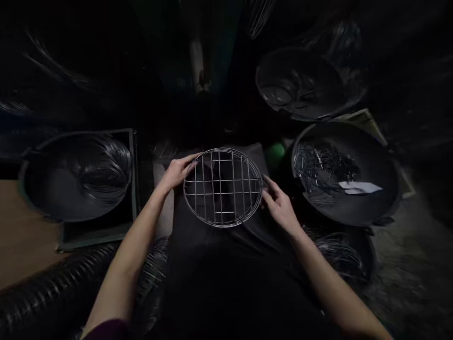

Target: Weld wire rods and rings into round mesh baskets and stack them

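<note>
Clearly both hands have hold of the round wire grate (220,192), one at each side. The left hand (176,173) lays its fingers over the far left part of the rim, bent only loosely; its thumb I can't make out. The right hand (281,204) pinches the right edge between thumb and fingers.

From where I stand, the grate is in front of the person's body, above a dark cloth (212,274); whether it touches the cloth I can't tell. Its face is turned up, and being round it has no longer side. Several bars run away from the person, crossed by two long bars and two short ones.

Around it I count three wide basins: one at left (63,198), one at right (368,210) with many short metal pieces (314,165) and one white slip (359,188), and another beyond that (279,61).
</note>
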### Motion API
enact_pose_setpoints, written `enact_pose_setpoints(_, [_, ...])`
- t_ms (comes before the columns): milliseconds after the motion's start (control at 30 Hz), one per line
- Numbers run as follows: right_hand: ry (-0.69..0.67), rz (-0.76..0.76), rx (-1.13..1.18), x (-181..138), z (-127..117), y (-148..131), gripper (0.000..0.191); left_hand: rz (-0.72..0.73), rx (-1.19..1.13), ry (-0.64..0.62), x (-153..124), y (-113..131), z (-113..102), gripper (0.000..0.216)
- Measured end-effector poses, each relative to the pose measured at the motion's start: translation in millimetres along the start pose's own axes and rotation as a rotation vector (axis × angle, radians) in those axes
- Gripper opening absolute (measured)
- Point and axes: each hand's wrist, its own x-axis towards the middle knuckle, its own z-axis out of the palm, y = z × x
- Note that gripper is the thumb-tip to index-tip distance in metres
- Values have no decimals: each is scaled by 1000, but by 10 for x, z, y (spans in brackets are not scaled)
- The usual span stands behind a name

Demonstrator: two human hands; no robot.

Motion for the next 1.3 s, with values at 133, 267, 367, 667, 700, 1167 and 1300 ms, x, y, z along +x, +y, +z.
enact_pose_setpoints(133, [48, -108, -112, -33, 26, 64, 60, 13, 52, 58, -39, -13, 58, 41])
enact_pose_setpoints(267, [-13, -233, -369, -54, 20, 155, 60, 26, 89, 82, -58, -50, 106, 36])
enact_pose_setpoints(367, [-49, -273, -428, -24, 40, 240, 65, 60, 34, 108, -64, -113, 147, 37])
enact_pose_setpoints(667, [346, -365, -494, -268, 224, 544, 51, 96, -6, 186, -131, -144, 315, 32])
enact_pose_setpoints(700, [329, -380, -525, -330, 219, 561, 52, 109, -19, 184, -145, -154, 323, 32])
enact_pose_setpoints(1167, [102, -291, -659, -498, 568, 503, 120, 71, -208, 250, -192, -365, 385, 28])
enact_pose_setpoints(1300, [64, -287, -519, -443, 346, 481, 106, 89, -189, 368, -260, -118, 233, 33])
